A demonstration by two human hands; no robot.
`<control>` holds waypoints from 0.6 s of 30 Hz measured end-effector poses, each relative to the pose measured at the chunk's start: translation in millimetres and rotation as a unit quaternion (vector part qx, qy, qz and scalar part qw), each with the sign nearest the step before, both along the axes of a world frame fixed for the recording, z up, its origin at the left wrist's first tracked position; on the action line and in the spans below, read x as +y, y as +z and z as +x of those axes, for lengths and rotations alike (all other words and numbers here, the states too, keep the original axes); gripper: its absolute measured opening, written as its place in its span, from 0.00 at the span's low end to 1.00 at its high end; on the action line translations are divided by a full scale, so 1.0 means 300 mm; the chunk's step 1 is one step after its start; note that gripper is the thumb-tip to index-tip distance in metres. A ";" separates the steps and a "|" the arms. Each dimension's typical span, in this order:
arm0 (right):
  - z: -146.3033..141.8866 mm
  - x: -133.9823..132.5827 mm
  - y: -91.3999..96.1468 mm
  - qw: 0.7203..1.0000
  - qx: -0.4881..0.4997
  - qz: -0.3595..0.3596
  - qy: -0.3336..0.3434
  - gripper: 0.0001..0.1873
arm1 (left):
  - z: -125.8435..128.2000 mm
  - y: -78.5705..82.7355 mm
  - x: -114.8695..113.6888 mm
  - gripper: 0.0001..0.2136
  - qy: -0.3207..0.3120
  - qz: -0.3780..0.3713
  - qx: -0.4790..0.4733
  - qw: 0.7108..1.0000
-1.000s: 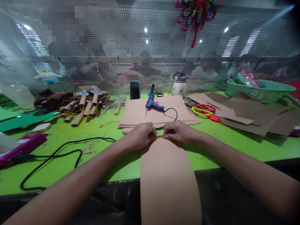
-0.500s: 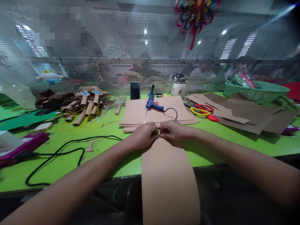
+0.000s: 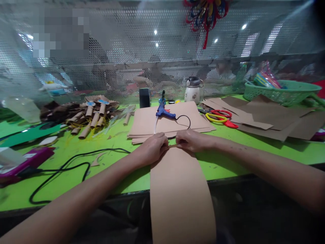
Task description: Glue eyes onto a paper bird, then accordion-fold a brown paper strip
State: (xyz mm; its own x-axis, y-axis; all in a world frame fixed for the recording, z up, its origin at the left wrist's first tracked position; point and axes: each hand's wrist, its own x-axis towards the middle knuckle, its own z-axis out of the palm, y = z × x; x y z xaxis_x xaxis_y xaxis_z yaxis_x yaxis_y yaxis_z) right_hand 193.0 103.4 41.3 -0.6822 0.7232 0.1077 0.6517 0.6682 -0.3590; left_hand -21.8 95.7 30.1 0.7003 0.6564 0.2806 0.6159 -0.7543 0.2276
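Observation:
A long sheet of brown paper [image 3: 181,189] runs from the table toward me and hangs over the front edge. My left hand [image 3: 156,147] pinches its far edge on the left side. My right hand [image 3: 191,140] grips the same edge a little to the right, fingers closed, with a small gap between the two hands. Just beyond them lies a stack of brown paper sheets [image 3: 142,122]. On that stack rests a blue glue gun [image 3: 165,112] with a black cord.
Scissors with red and yellow handles [image 3: 218,117] lie right of the stack, by dark brown sheets [image 3: 269,115] and a green basket [image 3: 286,93]. Paper tubes [image 3: 88,123] with yellow strands are at left, near a black cable [image 3: 66,166]. A white bottle [image 3: 192,91] stands behind.
My hands have moved slightly apart along the paper's far edge, so more of that edge shows between them. The view has shifted a little.

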 end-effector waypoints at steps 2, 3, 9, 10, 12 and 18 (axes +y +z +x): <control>0.023 -0.001 -0.004 1.000 0.004 0.002 0.002 0.05 | 0.000 0.001 0.002 0.04 0.001 -0.004 0.002 1.000; 0.035 -0.001 -0.006 1.000 0.004 0.003 0.005 0.05 | -0.001 0.001 0.004 0.04 0.001 -0.003 0.002 1.000; 0.080 -0.006 -0.015 1.000 0.017 0.006 0.009 0.05 | -0.034 0.006 -0.001 0.04 0.013 0.007 0.014 1.000; 0.081 -0.007 -0.015 1.000 0.018 0.006 0.008 0.04 | -0.045 0.009 -0.007 0.04 0.016 0.007 0.016 1.000; 0.082 -0.010 -0.014 1.000 0.017 0.007 0.010 0.04 | -0.065 0.013 -0.019 0.04 0.022 0.009 0.016 1.000; 0.096 -0.011 -0.026 0.999 0.018 0.026 0.017 0.04 | -0.084 0.017 -0.047 0.06 0.038 0.031 0.027 0.998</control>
State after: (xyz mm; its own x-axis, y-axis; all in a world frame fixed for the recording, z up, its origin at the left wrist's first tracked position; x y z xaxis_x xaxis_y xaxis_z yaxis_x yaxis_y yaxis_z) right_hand 221.7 100.0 33.6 -0.7015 0.6925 0.1684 0.6158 0.7079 -0.3460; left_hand -47.0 81.5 35.3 0.6641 0.6910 0.2856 0.6820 -0.7164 0.1472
